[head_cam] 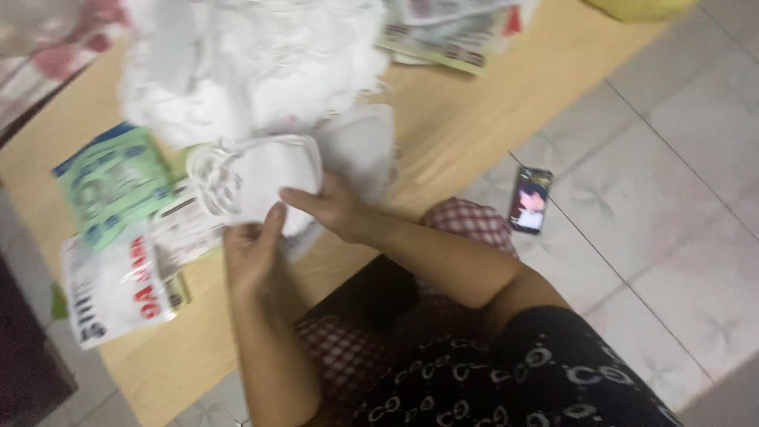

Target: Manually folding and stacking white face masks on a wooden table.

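The left hand (253, 253) and the right hand (332, 207) both held one white mask (261, 178) over the low wooden table (466, 119). The left thumb pressed up on the mask's bottom edge, and the right fingers pinched it from the side, so both hands were closed on it. The mask had a looped white strap at its left end. Behind it lay a big pile (253, 63) of more white masks, heaped in the middle of the table — soft and blurry. Just left of the hands sat a flat green pack (115, 186) with a blue top edge, shaped like a rectangle. Below that lay a white pack (118, 289) with red marks and dark marks on it, close to the table's near edge. Between them a smaller pale pack (186, 225) peeked out, touching both. At the far side lay a green and white pack (447, 39) with a bit of red. A phone (530, 200) with a lit screen lay on the tiled floor (680, 198), well apart from the hands. Something yellow (640, 8) showed at the top edge — too blurry to tell what.
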